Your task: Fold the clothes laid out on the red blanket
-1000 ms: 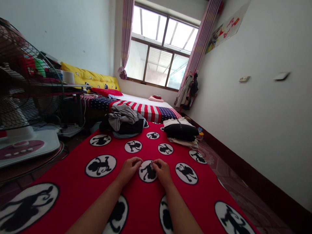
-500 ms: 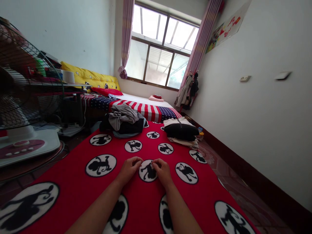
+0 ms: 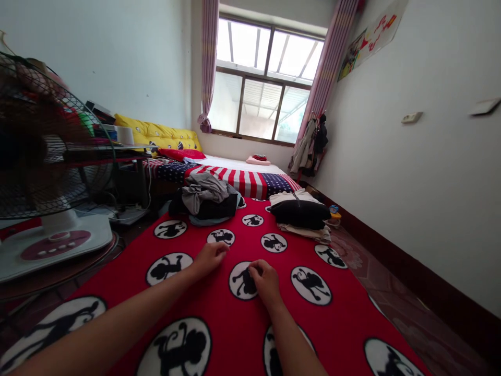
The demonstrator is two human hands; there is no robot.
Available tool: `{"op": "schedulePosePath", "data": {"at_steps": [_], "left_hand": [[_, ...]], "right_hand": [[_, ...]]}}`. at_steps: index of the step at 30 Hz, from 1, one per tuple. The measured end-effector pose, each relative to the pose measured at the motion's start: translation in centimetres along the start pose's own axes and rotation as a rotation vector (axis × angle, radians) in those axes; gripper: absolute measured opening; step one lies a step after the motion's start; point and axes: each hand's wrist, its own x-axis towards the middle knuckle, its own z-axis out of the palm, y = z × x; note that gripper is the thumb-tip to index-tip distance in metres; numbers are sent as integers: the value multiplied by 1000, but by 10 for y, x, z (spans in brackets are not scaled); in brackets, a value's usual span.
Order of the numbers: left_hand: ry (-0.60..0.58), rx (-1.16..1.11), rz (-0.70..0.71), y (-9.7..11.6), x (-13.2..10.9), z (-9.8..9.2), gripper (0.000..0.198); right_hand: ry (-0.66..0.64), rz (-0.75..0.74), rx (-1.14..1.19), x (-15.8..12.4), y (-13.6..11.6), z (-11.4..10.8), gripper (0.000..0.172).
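Note:
A red blanket (image 3: 219, 334) printed with black monkey figures in white circles covers the surface in front of me. My left hand (image 3: 209, 256) is stretched forward just above it, fingers loosely curled, nothing visible in it. My right hand (image 3: 265, 279) rests on the blanket over one white circle, fingers curled under, and what they pinch I cannot make out. Beyond the hands lie a loose heap of grey and black clothes (image 3: 205, 196) and a folded stack of black and white garments (image 3: 299, 211).
A standing fan (image 3: 47, 156) with a white base is close on the left. Behind the blanket is a bed with a stars-and-stripes cover (image 3: 242, 177), a window (image 3: 266, 83), hanging clothes (image 3: 311, 146) and a white wall (image 3: 410, 156) on the right.
My left hand has moved forward and left, away from my right hand. The view has shifted slightly, so everything sits a little right and lower.

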Motion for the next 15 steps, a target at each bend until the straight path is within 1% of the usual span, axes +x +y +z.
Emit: {"op": "schedulePosePath", "data": {"at_steps": [2,4,6,8,11,13,15], "left_hand": [[148,160,-24,-11,24,-22,19],[268,235,-96,-23,48,-45,25],[386,286,-191,-34,71,-66,38],[492,318,-304,-45,89,-81,52],[577,311,-468,-57,109,-92,65],[595,287,-548,-64,118,-92,71],[608,262,-591,-69,124,-90,74]], "right_hand": [[-7,-10,-18,0,1,0,15],[-14,-24,-28,0,2,0,16],[-22,-29,-32,0,3,0,15],[-29,-24,-37,1,4,0,16],[-38,-10,-49,1,3,0,16],[-39,-2,-53,1,1,0,16],[-38,6,-53,0,-1,0,16]]}}
